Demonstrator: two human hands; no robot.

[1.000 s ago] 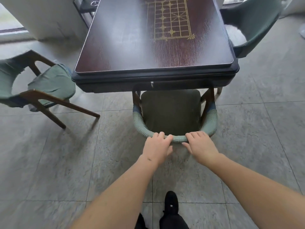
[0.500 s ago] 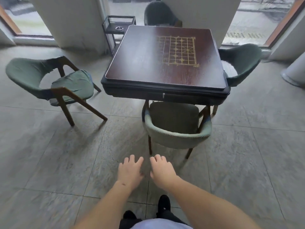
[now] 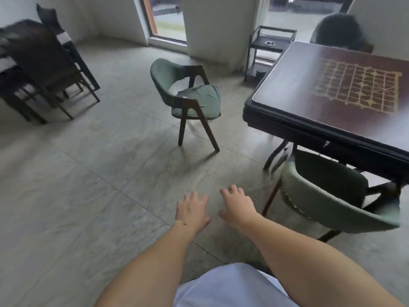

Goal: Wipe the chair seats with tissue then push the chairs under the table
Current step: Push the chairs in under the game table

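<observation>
A green chair with dark wooden legs (image 3: 192, 100) stands alone on the floor, well left of the dark table (image 3: 294, 103) with a gold chess grid. A second green chair (image 3: 327, 202) sits at the lower right, its seat pushed under the table's near edge. My left hand (image 3: 191, 210) and my right hand (image 3: 238, 207) hover side by side over the floor, fingers spread, holding nothing. Both are left of the tucked chair and apart from it. No tissue is in sight.
Another dark chair back (image 3: 338, 32) shows behind the table's far side. A small black metal side stand (image 3: 269, 44) stands by the wall. Dark wooden chairs and a second table (image 3: 37, 63) fill the far left. Grey tiled floor lies between me and the lone chair.
My hands let go of the near chair's backrest and drew back. The view has swung left, so the table now sits at the right and the lone chair near the middle.
</observation>
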